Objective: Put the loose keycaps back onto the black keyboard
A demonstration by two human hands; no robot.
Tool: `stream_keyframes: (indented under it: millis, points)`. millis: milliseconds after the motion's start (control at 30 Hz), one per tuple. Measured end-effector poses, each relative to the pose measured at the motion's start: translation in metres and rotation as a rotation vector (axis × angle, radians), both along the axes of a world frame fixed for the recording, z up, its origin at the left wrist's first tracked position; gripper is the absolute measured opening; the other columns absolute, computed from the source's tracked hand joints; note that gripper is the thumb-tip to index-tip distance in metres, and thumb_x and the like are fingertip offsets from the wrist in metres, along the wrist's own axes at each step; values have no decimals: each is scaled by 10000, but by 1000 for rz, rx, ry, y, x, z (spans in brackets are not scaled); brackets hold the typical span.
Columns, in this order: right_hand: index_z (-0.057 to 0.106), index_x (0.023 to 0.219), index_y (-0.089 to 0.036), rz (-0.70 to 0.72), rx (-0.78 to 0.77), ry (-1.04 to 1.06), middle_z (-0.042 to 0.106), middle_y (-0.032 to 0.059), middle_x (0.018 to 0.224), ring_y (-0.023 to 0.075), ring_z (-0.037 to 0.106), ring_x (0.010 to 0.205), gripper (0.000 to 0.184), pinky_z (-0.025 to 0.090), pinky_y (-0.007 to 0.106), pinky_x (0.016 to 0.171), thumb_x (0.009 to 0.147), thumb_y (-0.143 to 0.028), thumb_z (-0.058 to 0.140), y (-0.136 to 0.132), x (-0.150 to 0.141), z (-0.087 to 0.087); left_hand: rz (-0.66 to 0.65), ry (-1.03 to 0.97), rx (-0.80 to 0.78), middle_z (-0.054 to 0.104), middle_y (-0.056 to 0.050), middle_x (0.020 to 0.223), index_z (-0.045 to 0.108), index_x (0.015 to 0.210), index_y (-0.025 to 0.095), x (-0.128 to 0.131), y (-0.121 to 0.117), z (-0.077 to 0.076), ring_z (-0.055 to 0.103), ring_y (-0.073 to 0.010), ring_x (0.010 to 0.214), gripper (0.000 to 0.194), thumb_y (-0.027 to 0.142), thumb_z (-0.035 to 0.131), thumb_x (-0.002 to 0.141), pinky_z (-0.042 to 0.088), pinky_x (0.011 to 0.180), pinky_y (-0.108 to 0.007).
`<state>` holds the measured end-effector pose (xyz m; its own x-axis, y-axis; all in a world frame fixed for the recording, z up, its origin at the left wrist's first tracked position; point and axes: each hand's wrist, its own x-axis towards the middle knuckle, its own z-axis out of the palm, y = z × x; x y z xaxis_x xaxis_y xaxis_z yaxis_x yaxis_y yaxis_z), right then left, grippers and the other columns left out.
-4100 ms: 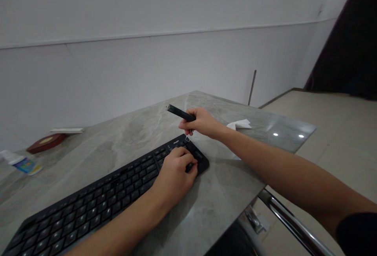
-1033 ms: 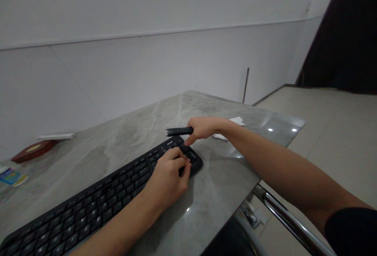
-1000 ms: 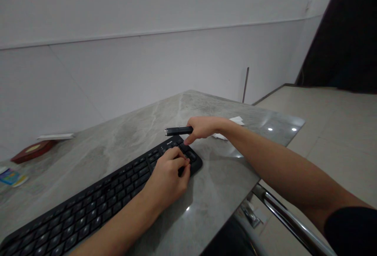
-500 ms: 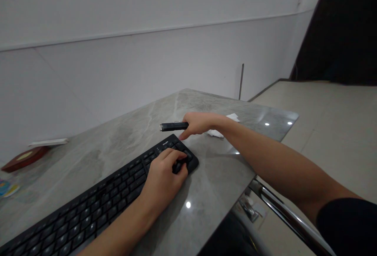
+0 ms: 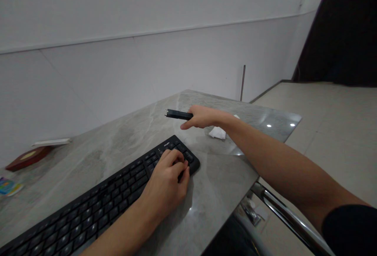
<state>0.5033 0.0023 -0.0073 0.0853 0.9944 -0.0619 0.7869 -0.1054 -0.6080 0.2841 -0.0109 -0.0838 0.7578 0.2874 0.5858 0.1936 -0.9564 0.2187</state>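
Observation:
A black keyboard (image 5: 108, 193) lies slantwise on the grey marbled table. Over its number pad rests my left hand (image 5: 167, 177), thumb and fingertips pressed together; anything small between them is hidden. My right hand (image 5: 202, 117) is closed around a slim black tool (image 5: 178, 114) with small metal prongs at its tip. The tool points left, held above the table beyond the keyboard's far right corner. My right thumb sticks out beneath it, apart from the keys. The tool's rear end is covered by my palm.
A crumpled white tissue (image 5: 218, 132) lies under my right forearm. On the left are a reddish-brown wooden object (image 5: 28, 158), a white strip (image 5: 51, 142) and a colourful packet (image 5: 9, 186). A chrome rail (image 5: 288, 214) runs below the table's right edge, and a white wall stands behind.
My right hand has lifted up and away from the keyboard's corner with the black tool. The fingertips of my left hand have drawn closer together over the number pad.

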Motion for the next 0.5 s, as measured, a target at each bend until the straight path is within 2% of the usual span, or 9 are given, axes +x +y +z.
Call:
stream_keyframes:
  millis: [100,267,500]
  points:
    - [483,567,-188,33,-43,-36,443,-48,472,81,374,439,412,281,266,472,798,-404,747,1,-6,-4,-31,23,60,618,-92,860,669,703,147,1,-1,0,576,-227,860,271,53,508,899,552,724,-354]
    - [500,538,-180,109,-108,-96,469,-40,490,78,370,428,422,260,272,455,743,-415,784,4,-12,-10,63,27,15,602,-67,803,679,675,154,-1,11,-2,571,-198,778,288,94,532,915,530,685,-340]
    - [527,569,-178,19,-123,-150,513,2,497,111,452,437,444,314,271,467,832,-501,680,14,-22,-23,105,24,-89,629,-51,828,720,723,155,-3,15,-4,627,-151,719,257,108,566,924,536,665,-280]
